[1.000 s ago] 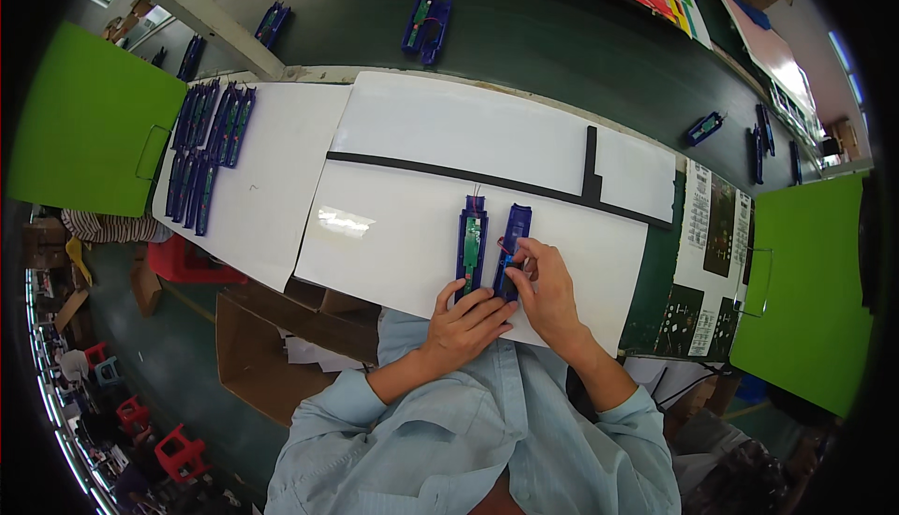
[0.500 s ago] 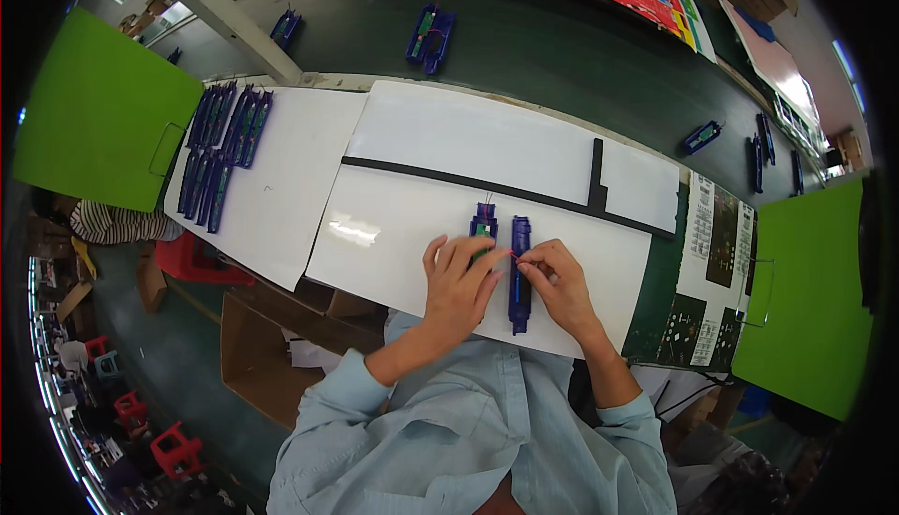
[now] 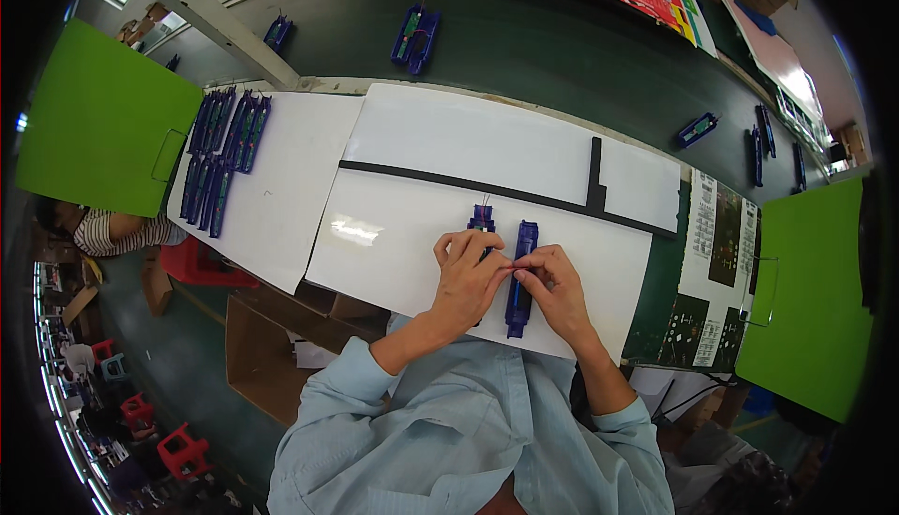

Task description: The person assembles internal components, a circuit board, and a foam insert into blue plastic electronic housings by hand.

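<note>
Two blue plastic housings lie side by side on the white worktop (image 3: 403, 276) before me. The left housing (image 3: 482, 215) has a green circuit board and thin wires at its far end; my left hand (image 3: 464, 276) covers its near part. The right housing (image 3: 519, 314) is long and narrow, standing free beside it. My right hand (image 3: 554, 288) reaches over this housing's right side. Fingertips of both hands meet in a pinch above the gap between the housings, around a thin reddish wire that is mostly hidden by the fingers.
Two rows of similar blue housings (image 3: 211, 183) lie on the white board at left. A black strip frame (image 3: 468, 185) crosses the worktop. Beyond runs a dark green belt (image 3: 562, 66) carrying scattered blue housings (image 3: 415, 37). Green panels (image 3: 103, 122) stand either side; a cardboard box (image 3: 262, 356) sits below left.
My left thumb and forefinger have closed together and met the right fingertips at the wire. The right housing sits slightly farther right and nearer. On the belt, a blue housing has shifted left.
</note>
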Demonstrator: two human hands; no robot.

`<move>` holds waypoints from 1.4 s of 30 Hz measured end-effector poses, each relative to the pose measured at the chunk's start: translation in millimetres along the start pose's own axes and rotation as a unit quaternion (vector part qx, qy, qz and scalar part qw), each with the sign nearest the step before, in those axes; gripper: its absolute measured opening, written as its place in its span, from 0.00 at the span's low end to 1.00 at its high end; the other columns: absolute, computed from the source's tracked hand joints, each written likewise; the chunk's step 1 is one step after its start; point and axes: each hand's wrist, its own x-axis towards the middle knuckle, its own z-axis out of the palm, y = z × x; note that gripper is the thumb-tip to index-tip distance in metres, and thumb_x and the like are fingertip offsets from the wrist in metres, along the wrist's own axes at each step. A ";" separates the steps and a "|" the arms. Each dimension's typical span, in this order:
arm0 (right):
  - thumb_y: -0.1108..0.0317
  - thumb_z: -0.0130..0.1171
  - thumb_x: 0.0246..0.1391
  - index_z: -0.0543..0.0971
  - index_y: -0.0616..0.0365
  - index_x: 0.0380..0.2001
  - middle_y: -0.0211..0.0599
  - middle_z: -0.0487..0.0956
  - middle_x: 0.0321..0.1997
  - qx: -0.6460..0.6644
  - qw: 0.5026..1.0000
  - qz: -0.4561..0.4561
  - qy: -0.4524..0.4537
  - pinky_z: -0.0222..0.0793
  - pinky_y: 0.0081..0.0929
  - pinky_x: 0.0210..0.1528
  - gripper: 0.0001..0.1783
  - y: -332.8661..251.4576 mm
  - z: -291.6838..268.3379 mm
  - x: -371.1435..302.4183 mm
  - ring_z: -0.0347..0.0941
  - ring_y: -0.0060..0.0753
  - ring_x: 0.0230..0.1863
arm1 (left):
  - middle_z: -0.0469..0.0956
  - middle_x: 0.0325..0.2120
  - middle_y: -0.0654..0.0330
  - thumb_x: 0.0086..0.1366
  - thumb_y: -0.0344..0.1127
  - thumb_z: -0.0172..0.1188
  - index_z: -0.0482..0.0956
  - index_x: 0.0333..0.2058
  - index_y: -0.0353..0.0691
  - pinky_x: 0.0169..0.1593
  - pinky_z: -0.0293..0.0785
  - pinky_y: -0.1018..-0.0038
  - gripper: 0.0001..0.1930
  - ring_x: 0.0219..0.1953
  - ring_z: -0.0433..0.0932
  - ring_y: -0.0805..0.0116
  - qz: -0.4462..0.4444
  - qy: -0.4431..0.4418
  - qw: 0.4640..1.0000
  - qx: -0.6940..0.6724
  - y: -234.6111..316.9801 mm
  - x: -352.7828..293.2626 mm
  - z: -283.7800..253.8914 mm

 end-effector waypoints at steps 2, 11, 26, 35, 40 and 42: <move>0.74 0.67 0.60 0.82 0.58 0.41 0.29 0.72 0.42 0.011 1.000 -0.006 0.015 0.63 0.17 0.33 0.06 5.5 4.2 -0.2 0.65 0.17 0.31 | 0.76 0.44 0.64 0.60 0.31 0.69 0.82 0.35 0.44 0.59 0.55 0.58 0.06 0.52 0.70 0.60 -0.002 0.003 1.000 -0.001 1.9 -1.6 2.1; 0.74 0.66 0.61 0.82 0.60 0.39 0.28 0.72 0.42 0.044 0.998 0.011 0.031 0.63 0.16 0.34 0.04 -0.3 12.5 -3.3 0.65 0.16 0.31 | 0.77 0.38 0.64 0.54 0.29 0.71 0.78 0.30 0.43 0.57 0.56 0.60 0.09 0.48 0.72 0.61 -0.065 0.042 0.997 -0.024 7.1 -11.0 8.7; 0.78 0.64 0.52 0.78 0.59 0.36 0.39 0.80 0.52 -0.189 0.951 -0.242 -0.037 0.72 0.38 0.48 0.08 -15.1 29.7 8.1 0.73 0.47 0.45 | 0.80 0.46 0.59 0.59 0.25 0.67 0.81 0.44 0.39 0.57 0.64 0.62 0.14 0.50 0.75 0.58 -0.062 -0.004 0.997 0.039 16.3 -50.8 -29.7; 0.78 0.62 0.54 0.77 0.62 0.40 0.40 0.79 0.47 -0.260 0.926 -0.269 -0.040 0.74 0.37 0.48 0.09 -14.9 44.2 13.8 0.73 0.45 0.45 | 0.79 0.42 0.53 0.59 0.19 0.60 0.80 0.41 0.34 0.54 0.71 0.59 0.11 0.48 0.76 0.51 -0.085 0.056 0.994 -0.037 7.5 -58.2 -10.2; 0.80 0.62 0.54 0.76 0.62 0.39 0.41 0.79 0.46 -0.259 0.926 -0.271 -0.037 0.73 0.37 0.47 0.10 -15.2 46.5 12.3 0.73 0.47 0.44 | 0.80 0.42 0.53 0.57 0.17 0.60 0.80 0.41 0.34 0.54 0.71 0.58 0.13 0.48 0.76 0.50 -0.064 0.056 0.995 -0.048 6.3 -60.5 -10.3; 0.80 0.62 0.54 0.76 0.62 0.39 0.40 0.78 0.46 -0.265 0.925 -0.270 -0.039 0.73 0.37 0.48 0.10 -16.8 44.9 12.0 0.73 0.46 0.45 | 0.80 0.42 0.52 0.56 0.18 0.60 0.80 0.41 0.34 0.54 0.71 0.58 0.13 0.48 0.76 0.50 -0.053 0.056 0.996 -0.038 5.8 -60.5 -11.3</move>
